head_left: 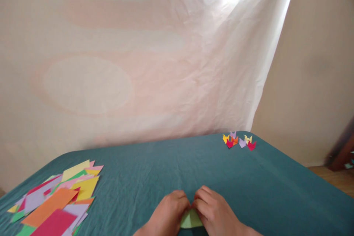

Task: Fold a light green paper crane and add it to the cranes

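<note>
A light green piece of paper (191, 219) sits low in the middle of the head view, between my two hands at the near part of the table. My left hand (172, 212) is closed on its left side, fingers bent and pressed together. On the other side my right hand (214, 210) pinches the paper, its fingertips close to those of the left. A crease runs down the visible part of the sheet. Its outer edges are hidden under my fingers.
Loose coloured paper sheets (56, 206) lie in an overlapping pile at the left of the green-clothed table (132, 180). Several small folded paper birds (242, 143) stand grouped at the far right corner. A pale curtain (166, 81) hangs behind the table.
</note>
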The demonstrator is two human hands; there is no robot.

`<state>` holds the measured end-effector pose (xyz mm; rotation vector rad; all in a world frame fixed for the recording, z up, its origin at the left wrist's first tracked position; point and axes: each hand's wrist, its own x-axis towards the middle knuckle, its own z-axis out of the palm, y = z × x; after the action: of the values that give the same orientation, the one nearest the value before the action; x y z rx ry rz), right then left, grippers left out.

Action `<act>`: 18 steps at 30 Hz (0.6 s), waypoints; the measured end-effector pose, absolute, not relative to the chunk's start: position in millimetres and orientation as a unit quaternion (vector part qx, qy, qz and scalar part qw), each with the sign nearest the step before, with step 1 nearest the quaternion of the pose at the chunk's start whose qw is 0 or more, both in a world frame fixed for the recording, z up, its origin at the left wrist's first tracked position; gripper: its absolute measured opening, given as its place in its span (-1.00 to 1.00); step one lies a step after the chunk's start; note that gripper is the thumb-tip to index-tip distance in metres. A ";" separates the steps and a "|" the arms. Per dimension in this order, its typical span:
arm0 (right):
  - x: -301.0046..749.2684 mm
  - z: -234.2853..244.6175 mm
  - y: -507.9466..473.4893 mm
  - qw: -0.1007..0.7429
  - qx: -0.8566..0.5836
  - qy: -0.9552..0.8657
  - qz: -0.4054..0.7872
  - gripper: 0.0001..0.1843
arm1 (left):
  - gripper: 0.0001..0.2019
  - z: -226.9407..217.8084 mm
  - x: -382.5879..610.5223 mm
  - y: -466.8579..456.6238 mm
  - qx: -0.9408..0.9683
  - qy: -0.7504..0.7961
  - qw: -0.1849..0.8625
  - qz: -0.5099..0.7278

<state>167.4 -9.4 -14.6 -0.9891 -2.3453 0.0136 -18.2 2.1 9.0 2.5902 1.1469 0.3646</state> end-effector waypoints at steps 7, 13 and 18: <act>166.6 -19.9 -11.2 0.304 -0.240 -0.916 -0.104 -0.63 | -0.73 15.2 -20.1 1.1 0.905 0.390 0.146 0.086; 163.8 -21.6 -10.9 0.254 -0.239 -0.927 -0.140 -0.70 | -0.85 24.3 -20.7 -3.4 0.911 0.377 0.145 0.084; 168.0 -17.5 -10.9 0.232 -0.222 -0.937 -0.137 -0.72 | -0.83 29.6 -21.6 -4.8 0.902 0.389 0.169 0.086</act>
<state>168.0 -10.9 -17.5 -0.6090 -2.5763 -0.3772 -21.6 -4.8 29.6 2.5631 1.1054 0.2447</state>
